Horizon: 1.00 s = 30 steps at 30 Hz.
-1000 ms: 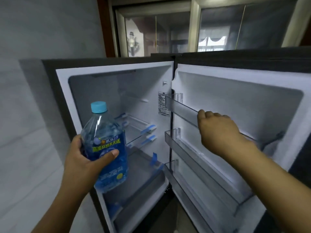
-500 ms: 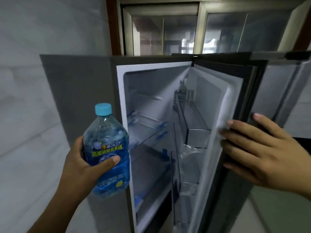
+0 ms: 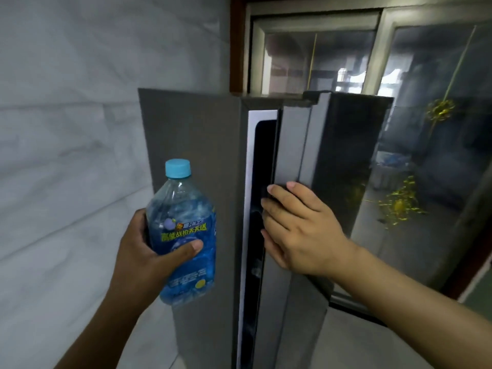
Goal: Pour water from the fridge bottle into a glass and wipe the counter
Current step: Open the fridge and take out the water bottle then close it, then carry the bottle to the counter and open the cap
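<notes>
The left hand (image 3: 143, 251) holds a clear plastic water bottle with a light blue screw cap and a blue printed label (image 3: 183, 235) upright in front of the grey side panel of the fridge (image 3: 197, 155). Its fingers are wrapped around the back of the bottle's lower body and the thumb (image 3: 186, 249) presses across the front of the label, so the grasp is firm. The cap is on, and the bottle is held in the air, just left of the fridge's opening.

The right hand (image 3: 300, 230) lies flat against the dark grey fridge door (image 3: 298, 145), palm to the panel near its free edge; its fingers (image 3: 277, 209) are stretched out and spread, grasping nothing, and their tips reach the door's edge. The door stands almost closed: only a narrow dark gap (image 3: 263, 155) shows between it and the white inner frame (image 3: 253, 145) of the cabinet. Nothing inside can be made out through that gap.

To the left is a pale, marble-patterned tiled wall (image 3: 66, 115). Behind and to the right of the fridge is a metal-framed glass partition (image 3: 399, 62), with what look like gold ribbon decorations (image 3: 439, 110) on the glass, though reflections make them hard to read
</notes>
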Each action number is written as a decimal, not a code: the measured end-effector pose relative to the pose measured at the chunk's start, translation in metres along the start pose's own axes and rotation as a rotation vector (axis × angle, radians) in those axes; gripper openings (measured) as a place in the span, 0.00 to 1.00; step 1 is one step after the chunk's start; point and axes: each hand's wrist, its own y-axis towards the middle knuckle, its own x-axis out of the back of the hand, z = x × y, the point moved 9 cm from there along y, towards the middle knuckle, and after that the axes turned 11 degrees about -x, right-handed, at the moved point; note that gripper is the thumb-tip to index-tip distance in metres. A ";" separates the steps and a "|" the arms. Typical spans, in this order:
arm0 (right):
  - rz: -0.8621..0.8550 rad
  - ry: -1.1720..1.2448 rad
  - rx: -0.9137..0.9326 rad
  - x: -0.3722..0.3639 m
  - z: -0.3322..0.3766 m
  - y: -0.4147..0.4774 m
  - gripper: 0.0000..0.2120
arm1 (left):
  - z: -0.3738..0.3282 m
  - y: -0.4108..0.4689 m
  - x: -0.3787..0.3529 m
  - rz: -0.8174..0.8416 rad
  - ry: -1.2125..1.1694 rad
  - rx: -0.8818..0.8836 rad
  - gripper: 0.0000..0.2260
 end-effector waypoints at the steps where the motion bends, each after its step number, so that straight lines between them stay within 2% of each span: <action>1: -0.008 0.006 0.006 -0.009 0.003 0.004 0.16 | -0.002 -0.002 0.003 -0.008 0.006 -0.004 0.32; 5: -0.045 0.044 -0.005 -0.041 0.011 0.013 0.19 | -0.010 -0.011 0.013 -0.025 0.044 -0.008 0.30; 11: -0.118 0.128 -0.012 -0.059 0.012 0.013 0.21 | -0.017 -0.025 0.022 -0.043 0.092 0.001 0.32; 13: -0.108 0.129 -0.029 -0.058 0.012 0.013 0.20 | -0.021 -0.028 0.021 -0.041 0.090 -0.004 0.32; 16: -0.023 0.171 -0.154 -0.050 0.019 0.006 0.16 | -0.029 -0.033 0.016 -0.016 0.038 -0.010 0.32; 17: 0.029 0.260 -0.236 -0.047 0.026 -0.004 0.17 | -0.031 -0.035 0.013 -0.001 0.012 -0.012 0.31; 19: 0.142 0.600 -0.495 -0.042 0.048 -0.036 0.17 | -0.037 -0.039 0.004 0.040 -0.039 -0.022 0.31; 21: 0.247 1.109 -0.961 -0.043 0.074 -0.077 0.18 | -0.041 -0.046 -0.011 0.094 -0.086 -0.036 0.31; 23: 0.325 1.740 -1.548 -0.051 0.110 -0.120 0.19 | -0.042 -0.055 -0.029 0.152 -0.131 -0.042 0.31; 24: 0.382 2.056 -1.765 -0.051 0.134 -0.134 0.21 | -0.041 -0.060 -0.041 0.190 -0.162 -0.038 0.32; 25: 0.402 2.248 -1.894 -0.045 0.150 -0.146 0.23 | -0.039 -0.067 -0.054 0.232 -0.199 -0.033 0.33; 27: 0.272 2.297 -2.063 -0.026 0.150 -0.170 0.25 | -0.035 -0.085 -0.084 0.322 -0.254 -0.017 0.33; 30: 0.086 2.285 -2.197 0.000 0.135 -0.203 0.24 | -0.031 -0.114 -0.128 0.454 -0.317 0.008 0.34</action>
